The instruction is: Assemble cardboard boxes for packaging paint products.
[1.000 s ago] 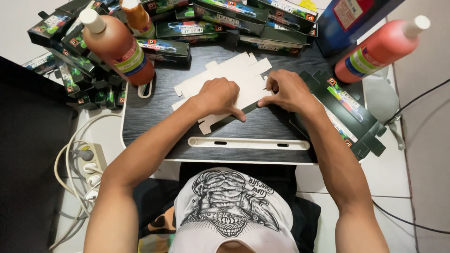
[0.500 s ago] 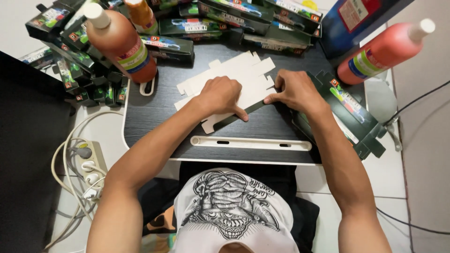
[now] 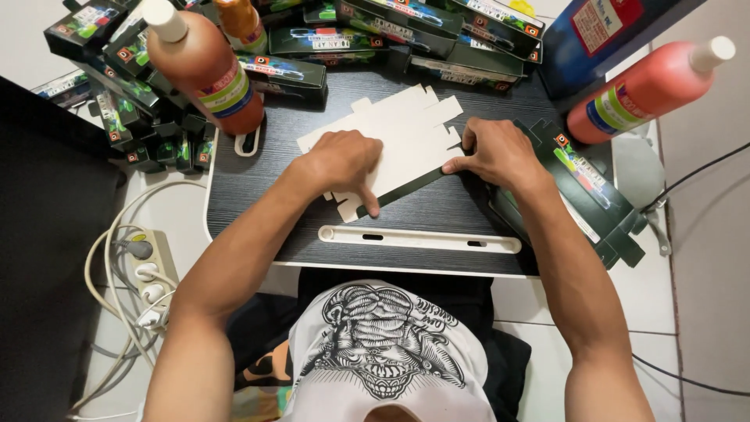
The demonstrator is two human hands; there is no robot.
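Observation:
A flat, unfolded cardboard box blank lies white side up on the dark lap tray. Its near edge is folded up as a dark green flap. My left hand presses down on the blank's left part, index finger stretched to the flap's lower corner. My right hand pinches the flap's right end between thumb and fingers. A stack of flat dark green box blanks lies just right of my right hand.
Several assembled dark green boxes are piled along the tray's far edge and left corner. Orange squeeze bottles stand at left and right. A power strip with cables lies on the floor at left.
My hands have shifted slightly along the folded flap; my left index finger now reaches further toward the near corner. The blank stays in the same place.

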